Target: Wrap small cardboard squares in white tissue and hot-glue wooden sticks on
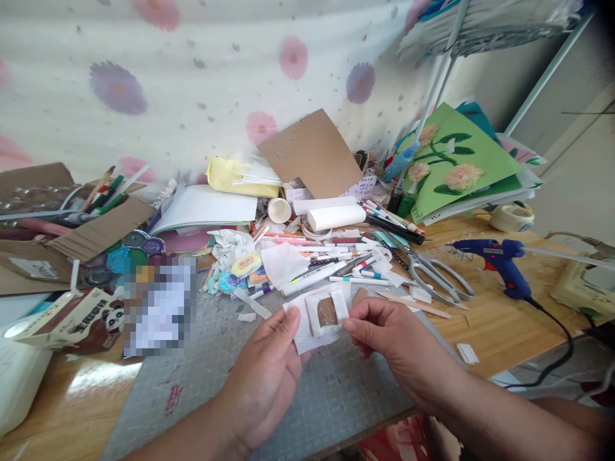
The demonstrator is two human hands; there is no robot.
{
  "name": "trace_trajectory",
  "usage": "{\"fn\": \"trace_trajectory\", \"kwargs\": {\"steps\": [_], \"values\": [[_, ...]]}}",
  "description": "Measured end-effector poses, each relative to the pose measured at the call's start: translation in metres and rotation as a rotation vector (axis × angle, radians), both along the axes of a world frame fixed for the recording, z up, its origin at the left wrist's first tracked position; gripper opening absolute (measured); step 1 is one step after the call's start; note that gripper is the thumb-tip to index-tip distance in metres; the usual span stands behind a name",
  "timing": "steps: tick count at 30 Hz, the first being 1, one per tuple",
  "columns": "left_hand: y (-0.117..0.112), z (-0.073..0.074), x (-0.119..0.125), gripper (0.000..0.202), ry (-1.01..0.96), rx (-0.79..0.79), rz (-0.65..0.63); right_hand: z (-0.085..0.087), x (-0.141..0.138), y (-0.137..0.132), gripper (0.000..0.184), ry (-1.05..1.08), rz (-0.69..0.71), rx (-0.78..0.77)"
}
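Between my hands, above the grey cutting mat (211, 378), is a piece of white tissue paper (300, 330) with a small brown cardboard piece (327, 312) on it. White strips of the paper are folded over the cardboard's edges, leaving its brown middle bare. My left hand (273, 371) grips the tissue's left side, thumb on top. My right hand (384, 336) pinches the right edge between thumb and forefinger, the other fingers curled under.
Pens and paper scraps crowd the mat's far side. Large scissors (435, 275) and a blue glue gun (500, 259) with its cord lie to the right. On the left are a cardboard box (100, 237) and a panda-printed carton (72, 320).
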State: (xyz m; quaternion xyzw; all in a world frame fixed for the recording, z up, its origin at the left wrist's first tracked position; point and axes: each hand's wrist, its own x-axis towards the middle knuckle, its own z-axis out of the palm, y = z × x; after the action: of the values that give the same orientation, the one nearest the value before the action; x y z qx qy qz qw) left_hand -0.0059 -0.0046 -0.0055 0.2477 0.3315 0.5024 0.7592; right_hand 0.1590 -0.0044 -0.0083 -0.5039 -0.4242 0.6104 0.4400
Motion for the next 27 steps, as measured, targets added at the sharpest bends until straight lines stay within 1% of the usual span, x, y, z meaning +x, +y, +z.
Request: {"fn": "trace_trajectory", "kwargs": {"steps": [5,8,16,22,27], "values": [[-0.002,0.0017,-0.0005,0.029,-0.006,-0.01,0.008,0.002,-0.0029,0.0014,0.02,-0.089,-0.01,0.059],[-0.0029,0.0023,-0.0003,0.025,-0.015,0.002,-0.001,0.0018,-0.0035,0.0016,0.021,-0.08,0.009,0.051],[-0.0015,0.0021,-0.0004,0.021,0.001,-0.013,-0.001,0.001,0.0036,0.002,0.02,-0.103,0.08,0.04],[-0.0026,0.0049,-0.0001,0.019,0.019,0.0,-0.029,0.0033,0.0015,0.0006,0.021,-0.127,0.048,0.033],[-0.0025,0.0023,-0.0011,0.023,0.049,0.027,-0.038,0.0025,-0.0002,-0.0001,0.023,-0.128,0.049,0.032]]}}
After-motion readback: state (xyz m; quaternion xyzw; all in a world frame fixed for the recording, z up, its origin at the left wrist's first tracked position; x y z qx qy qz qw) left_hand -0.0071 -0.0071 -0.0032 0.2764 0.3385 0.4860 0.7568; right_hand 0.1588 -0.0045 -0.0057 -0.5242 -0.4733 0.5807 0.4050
